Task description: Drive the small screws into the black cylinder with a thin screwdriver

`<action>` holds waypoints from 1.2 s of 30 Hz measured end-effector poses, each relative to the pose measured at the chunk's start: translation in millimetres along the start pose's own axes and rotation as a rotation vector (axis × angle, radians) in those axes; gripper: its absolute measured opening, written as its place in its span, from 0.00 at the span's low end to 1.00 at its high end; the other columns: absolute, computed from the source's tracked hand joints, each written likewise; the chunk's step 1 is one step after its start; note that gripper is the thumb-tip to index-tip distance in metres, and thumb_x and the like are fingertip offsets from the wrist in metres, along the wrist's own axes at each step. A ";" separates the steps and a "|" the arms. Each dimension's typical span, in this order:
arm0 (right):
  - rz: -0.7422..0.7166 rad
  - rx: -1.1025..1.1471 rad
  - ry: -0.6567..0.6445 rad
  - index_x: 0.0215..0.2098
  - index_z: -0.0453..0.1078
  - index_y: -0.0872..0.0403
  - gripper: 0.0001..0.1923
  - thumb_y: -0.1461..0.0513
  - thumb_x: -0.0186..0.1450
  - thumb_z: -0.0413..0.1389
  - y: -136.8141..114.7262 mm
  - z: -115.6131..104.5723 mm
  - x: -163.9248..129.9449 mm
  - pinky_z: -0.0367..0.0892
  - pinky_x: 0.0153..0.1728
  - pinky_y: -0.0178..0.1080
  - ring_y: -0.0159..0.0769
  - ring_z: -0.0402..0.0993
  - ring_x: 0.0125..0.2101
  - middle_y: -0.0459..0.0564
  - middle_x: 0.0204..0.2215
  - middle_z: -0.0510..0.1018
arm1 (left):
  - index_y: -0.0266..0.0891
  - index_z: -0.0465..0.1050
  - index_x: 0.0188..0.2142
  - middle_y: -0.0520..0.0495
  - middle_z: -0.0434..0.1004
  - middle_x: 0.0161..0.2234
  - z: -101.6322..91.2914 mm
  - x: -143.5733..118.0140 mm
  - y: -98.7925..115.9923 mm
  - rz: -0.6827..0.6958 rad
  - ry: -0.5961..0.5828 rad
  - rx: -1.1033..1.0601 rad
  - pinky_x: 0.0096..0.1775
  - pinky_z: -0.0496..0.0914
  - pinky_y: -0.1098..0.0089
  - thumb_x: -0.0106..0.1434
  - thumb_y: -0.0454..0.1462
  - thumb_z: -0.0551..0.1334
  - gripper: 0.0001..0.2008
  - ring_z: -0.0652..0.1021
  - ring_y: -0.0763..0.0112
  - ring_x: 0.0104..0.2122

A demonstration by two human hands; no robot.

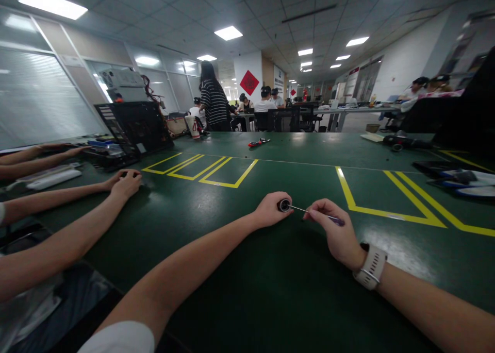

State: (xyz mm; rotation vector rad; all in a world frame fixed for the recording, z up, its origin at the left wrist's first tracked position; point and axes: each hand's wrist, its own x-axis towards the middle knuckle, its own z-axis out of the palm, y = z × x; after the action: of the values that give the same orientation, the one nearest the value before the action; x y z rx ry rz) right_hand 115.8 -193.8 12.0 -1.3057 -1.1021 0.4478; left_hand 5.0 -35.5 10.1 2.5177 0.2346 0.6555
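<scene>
My left hand (270,208) is closed around a small dark cylindrical part (284,205) with a pale ring at its end, which faces right. A thin screwdriver (335,220) with a purple handle is gripped in my right hand (331,227), its metal shaft pointing left. The shaft's tip reaches the ringed end of the part; whether it is inside or only touching I cannot tell. Both hands are just above the green table (247,260). What the cylindrical part belongs to does not show, as my left fingers cover most of it.
Yellow tape outlines (220,184) mark the table. A red-and-black tool (259,143) lies farther back. To the left, a co-worker's hands (126,183) rest over the table near a black computer case (133,126). A paper cup (192,127) stands behind; dark tools (406,141) lie right.
</scene>
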 end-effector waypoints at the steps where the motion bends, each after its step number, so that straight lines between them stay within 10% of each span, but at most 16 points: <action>1: -0.040 -0.101 -0.023 0.29 0.67 0.53 0.05 0.60 0.60 0.53 -1.8 0.7 -1.4 0.62 0.32 0.39 0.36 0.68 0.30 0.46 0.26 0.72 | 0.36 0.65 0.30 0.52 0.68 0.28 0.2 0.2 0.4 0.002 -0.003 0.018 0.32 0.63 0.74 0.53 0.36 0.61 0.06 0.69 0.75 0.29; 12: -0.304 -0.617 -0.192 0.28 0.67 0.55 0.05 0.64 0.60 0.50 -20.5 10.7 -8.9 0.62 0.33 0.43 0.38 0.66 0.31 0.50 0.28 0.71 | 0.37 0.66 0.29 0.51 0.69 0.27 0.4 -2.5 8.6 0.092 -0.096 0.410 0.33 0.60 0.70 0.53 0.31 0.56 0.02 0.70 0.71 0.30; 24: 0.327 0.336 -0.056 0.24 0.69 0.55 0.04 0.61 0.54 0.57 1.0 -1.3 10.4 0.62 0.34 0.41 0.36 0.70 0.29 0.48 0.24 0.76 | 0.36 0.64 0.27 0.53 0.65 0.25 -1.2 -0.3 2.6 0.091 -0.063 0.040 0.30 0.61 0.75 0.54 0.33 0.58 0.03 0.67 0.77 0.26; 36: -0.130 -0.426 -0.102 0.26 0.69 0.52 0.06 0.60 0.59 0.53 -13.4 4.8 -5.3 0.60 0.29 0.40 0.37 0.66 0.27 0.47 0.25 0.71 | 0.37 0.65 0.28 0.50 0.69 0.27 -1.2 -2.0 13.2 0.084 -0.127 0.451 0.33 0.58 0.70 0.55 0.31 0.55 0.02 0.69 0.70 0.31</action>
State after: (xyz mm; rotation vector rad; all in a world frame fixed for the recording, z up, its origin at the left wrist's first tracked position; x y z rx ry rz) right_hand 105.2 -199.1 21.6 -1.5808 -1.4110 0.1872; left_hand 3.1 -46.7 17.2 3.0029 0.2549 0.5159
